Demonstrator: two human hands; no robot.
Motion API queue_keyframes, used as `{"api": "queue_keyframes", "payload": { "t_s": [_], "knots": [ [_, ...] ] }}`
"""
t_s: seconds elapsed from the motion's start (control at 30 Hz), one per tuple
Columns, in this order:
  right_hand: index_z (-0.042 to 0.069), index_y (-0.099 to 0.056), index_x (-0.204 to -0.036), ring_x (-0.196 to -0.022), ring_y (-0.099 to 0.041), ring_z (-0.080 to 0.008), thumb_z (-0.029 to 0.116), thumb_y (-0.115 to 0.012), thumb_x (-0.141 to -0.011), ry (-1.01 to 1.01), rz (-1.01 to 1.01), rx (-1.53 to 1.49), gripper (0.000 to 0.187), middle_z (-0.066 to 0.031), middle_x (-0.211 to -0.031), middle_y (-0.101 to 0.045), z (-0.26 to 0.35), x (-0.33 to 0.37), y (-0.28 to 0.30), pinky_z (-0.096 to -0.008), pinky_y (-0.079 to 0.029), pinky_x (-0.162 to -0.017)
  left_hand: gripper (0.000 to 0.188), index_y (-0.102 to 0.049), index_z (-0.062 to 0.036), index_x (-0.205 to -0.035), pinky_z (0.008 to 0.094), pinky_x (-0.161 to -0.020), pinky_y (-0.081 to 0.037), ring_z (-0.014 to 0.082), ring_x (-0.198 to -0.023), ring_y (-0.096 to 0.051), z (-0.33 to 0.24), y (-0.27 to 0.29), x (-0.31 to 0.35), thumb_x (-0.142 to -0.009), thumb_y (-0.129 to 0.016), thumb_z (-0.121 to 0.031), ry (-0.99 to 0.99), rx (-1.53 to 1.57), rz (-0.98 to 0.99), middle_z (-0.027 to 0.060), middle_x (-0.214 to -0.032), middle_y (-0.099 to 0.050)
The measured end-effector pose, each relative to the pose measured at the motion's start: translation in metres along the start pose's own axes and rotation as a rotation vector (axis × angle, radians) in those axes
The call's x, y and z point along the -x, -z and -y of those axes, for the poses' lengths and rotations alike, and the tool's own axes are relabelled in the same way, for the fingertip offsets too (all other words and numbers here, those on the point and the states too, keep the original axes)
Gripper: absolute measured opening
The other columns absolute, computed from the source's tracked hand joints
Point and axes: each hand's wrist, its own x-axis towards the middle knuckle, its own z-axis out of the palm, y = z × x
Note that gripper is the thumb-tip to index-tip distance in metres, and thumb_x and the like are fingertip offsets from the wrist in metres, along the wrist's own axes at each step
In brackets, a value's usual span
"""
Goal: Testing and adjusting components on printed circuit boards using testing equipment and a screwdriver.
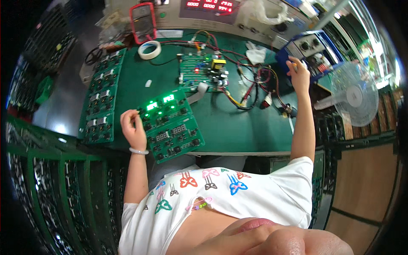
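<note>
My left hand pinches the left edge of a green circuit board near the table's front edge. The upper half of this board has glowing green digit displays; the displays on its lower half are unlit. A grey ribbon cable runs from it to a second green circuit board with a yellow transformer and a small red light. My right hand is raised at the front of a blue-cased instrument with knobs, fingers apart. Whether its fingertips touch the panel is hard to see.
Several panels of circuit boards line the table's left side. A tape roll and a red multimeter lie behind. Tangled wires spread right of the second board. A white fan stands at the right; a red-digit display is at the back.
</note>
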Motion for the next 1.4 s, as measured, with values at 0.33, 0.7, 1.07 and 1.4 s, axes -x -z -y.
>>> {"api": "queue_keyframes", "payload": {
  "t_s": [0.33,0.7,1.07,1.4],
  "knots": [
    [0.007,-0.071,-0.102,-0.1,-0.066,-0.0381,0.039,-0.057,-0.093,-0.151,-0.098,0.705,0.036,-0.0196,-0.107,-0.069,-0.037,-0.099,0.049,-0.0473,-0.054,-0.084,0.012,-0.059,0.0001,-0.101,0.0272,-0.082,-0.048,0.0157,-0.096,-0.057,0.001,-0.003,-0.002,-0.091,-0.055,0.005,0.033,0.062,0.025,0.0088,-0.112,-0.054],
    [0.011,-0.068,-0.118,-0.115,-0.062,-0.0352,0.056,-0.053,-0.094,-0.152,0.248,1.064,0.053,-0.015,-0.125,-0.065,-0.05,-0.175,0.032,-0.0492,-0.053,-0.09,0.011,-0.063,-0.0017,-0.094,0.0277,-0.073,-0.049,0.0189,-0.087,-0.059,-0.009,-0.003,-0.002,-0.086,-0.059,0.005,-0.029,-0.045,-0.021,0.0084,-0.101,-0.059],
    [0.008,-0.061,-0.1,-0.091,-0.066,-0.0395,0.014,-0.049,-0.091,0.586,0.438,1.022,0.016,-0.0169,-0.102,-0.065,-0.074,-0.192,0.041,-0.0495,-0.051,-0.073,0.014,-0.063,-0.0007,-0.093,0.0268,-0.072,-0.049,0.0164,-0.083,-0.058,-0.013,-0.002,-0.004,-0.083,-0.058,0.007,0.002,-0.038,-0.038,0.0074,-0.1,-0.058],
    [0.007,-0.063,-0.1,-0.094,-0.066,-0.0382,0.025,-0.055,-0.092,0.48,0.435,1.057,0.021,-0.0171,-0.103,-0.068,-0.07,-0.189,0.05,-0.0487,-0.052,-0.075,0.013,-0.063,-0.0001,-0.093,0.0269,-0.072,-0.05,0.0163,-0.083,-0.059,-0.015,-0.002,-0.004,-0.083,-0.058,0.007,0.003,-0.032,-0.033,0.0076,-0.099,-0.058]
  ]
}}
